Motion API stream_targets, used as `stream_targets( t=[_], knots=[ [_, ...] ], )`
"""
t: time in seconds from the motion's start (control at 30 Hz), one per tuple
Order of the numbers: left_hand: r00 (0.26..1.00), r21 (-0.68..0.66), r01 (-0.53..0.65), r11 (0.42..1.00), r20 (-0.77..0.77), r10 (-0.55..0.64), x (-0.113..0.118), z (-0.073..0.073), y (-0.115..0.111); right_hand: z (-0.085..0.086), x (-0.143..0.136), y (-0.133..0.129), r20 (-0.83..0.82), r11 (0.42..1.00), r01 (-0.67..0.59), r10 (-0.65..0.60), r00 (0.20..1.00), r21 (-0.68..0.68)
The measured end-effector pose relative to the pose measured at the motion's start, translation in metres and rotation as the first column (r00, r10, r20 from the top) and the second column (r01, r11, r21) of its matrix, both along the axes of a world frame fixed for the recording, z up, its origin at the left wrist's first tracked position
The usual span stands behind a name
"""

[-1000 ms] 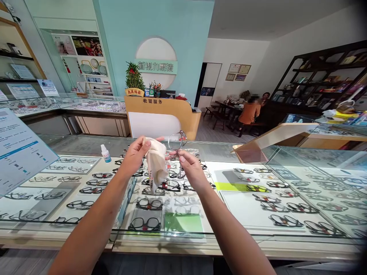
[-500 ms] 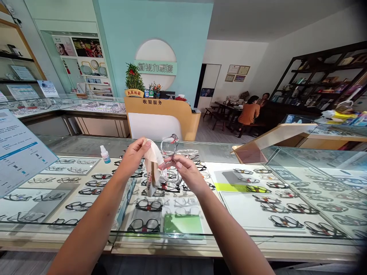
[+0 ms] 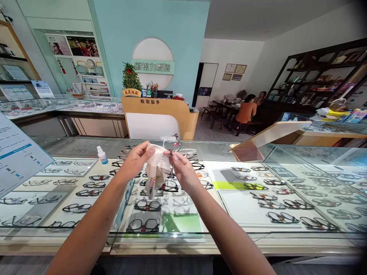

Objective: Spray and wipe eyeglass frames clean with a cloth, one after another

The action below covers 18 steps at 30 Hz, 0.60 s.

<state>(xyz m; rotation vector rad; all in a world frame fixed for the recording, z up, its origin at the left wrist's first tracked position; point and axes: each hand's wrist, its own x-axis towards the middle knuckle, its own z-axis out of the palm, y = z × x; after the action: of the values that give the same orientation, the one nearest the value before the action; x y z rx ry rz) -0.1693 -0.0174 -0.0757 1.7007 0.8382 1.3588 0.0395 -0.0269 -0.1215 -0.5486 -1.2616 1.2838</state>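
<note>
**Cloth on the left, frame on the right, meeting over the glass**

Far left on the glass counter (image 3: 71,147) stands a slanted printed sign (image 3: 17,160), and a little further in a small dropper bottle (image 3: 101,155), upright and well apart from the hands.

Then comes the left hand (image 3: 137,158), raised above the counter with its fingers closed on a pale cleaning cloth (image 3: 156,170). The top of the cloth is bunched in that pinch and pressed toward the glasses; the rest hangs straight down, with some printing near its lower end.

Just to the right of the cloth are the clear-framed glasses (image 3: 171,144), held off the counter. One lens stands above the fingertips, roughly upright, so the frame's length runs up and down rather than across; the lower part is hidden behind the cloth and fingers. The right hand (image 3: 181,169) grips the frame from below and the right, thumb and fingers closed on it.

So the glasses lie immediately right of the cloth, touching it, both hands about equally near.

Under the glass lie rows of dark frames (image 3: 147,205). Off to the right, people sit at a table (image 3: 226,107).
</note>
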Motion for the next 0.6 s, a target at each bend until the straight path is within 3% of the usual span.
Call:
stream_targets(
  t=[0.17, 0.37, 0.5, 0.6],
  knots=[
    [1.0, 0.044, -0.014, 0.999, -0.006, 0.015, 0.001, 0.003, -0.003, 0.004, 0.002, -0.003, 0.038, 0.999, 0.047, -0.047, 0.998, 0.004],
    [0.991, 0.189, -0.046, 0.981, -0.115, 0.068, 0.006, 0.002, -0.012, 0.012, 0.003, -0.007, 0.091, 0.965, 0.222, -0.236, 0.967, 0.141],
    [0.969, 0.418, -0.13, 0.899, -0.136, 0.204, 0.016, -0.001, -0.018, 0.013, 0.001, -0.011, 0.071, 0.928, 0.306, -0.327, 0.942, 0.214],
    [0.948, 0.526, -0.127, 0.841, -0.185, 0.259, 0.025, -0.005, -0.023, 0.012, 0.0, -0.012, 0.054, 0.912, 0.33, -0.352, 0.934, 0.245]
  ],
)
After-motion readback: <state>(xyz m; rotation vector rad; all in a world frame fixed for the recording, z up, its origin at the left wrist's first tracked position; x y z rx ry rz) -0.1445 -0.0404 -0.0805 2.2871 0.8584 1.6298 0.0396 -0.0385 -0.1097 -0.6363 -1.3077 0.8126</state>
